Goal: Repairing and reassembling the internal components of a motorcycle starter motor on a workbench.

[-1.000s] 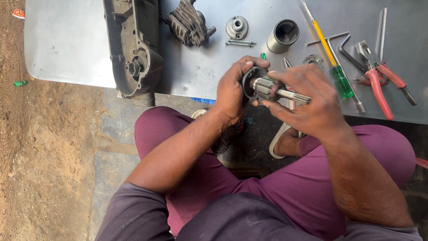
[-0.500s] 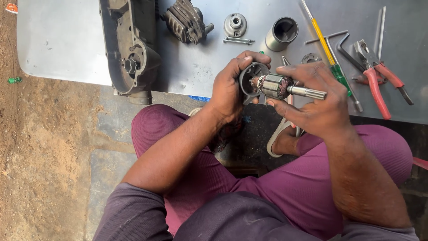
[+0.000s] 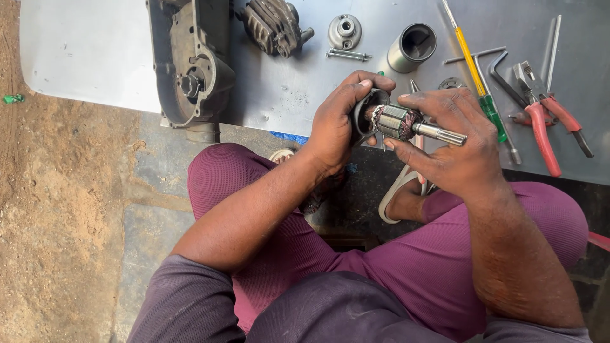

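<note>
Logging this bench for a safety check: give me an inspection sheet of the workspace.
Surface: grey metal sheet on dirt ground.
Job's things: motor armature, one end in a round dark housing.
Clutter: engine casing, metal cylinder, yellow-green screwdriver, red-handled pliers.
Hands: left hand grips the housing; right hand holds the armature.
Cables: nothing seen.
Surroundings: bare soil, stone slab.

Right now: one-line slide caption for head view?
Left hand and right hand hold a motor armature above a tool-strewn metal sheet.
</note>
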